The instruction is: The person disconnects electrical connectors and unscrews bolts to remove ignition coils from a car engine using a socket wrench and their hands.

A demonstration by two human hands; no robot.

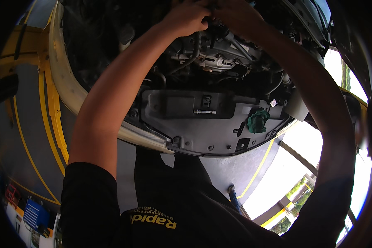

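Observation:
Both my arms reach far into a car's engine bay, over the engine (pixel 219 63). My left hand (pixel 189 17) is closed with curled fingers at the top edge, close to a black corrugated hose (pixel 197 44); whatever it grips is hidden. Beside it, my right hand (pixel 239 18) lies in deep shadow, its fingers mostly out of sight among dark engine parts. Nearer to me, a small silver metal rod-shaped part (pixel 205 112) rests on the black plastic front cover (pixel 181 134). A crumpled green cloth (pixel 258 121) lies on the cover's right side.
The pale front bumper (pixel 124 133) curves between my body and the bay. Yellow lift parts (pixel 49 95) stand at left, and a blue tool cabinet (pixel 36 213) at lower left. Beyond my right side, another person's blue-clad leg (pixel 234 200) shows on the floor.

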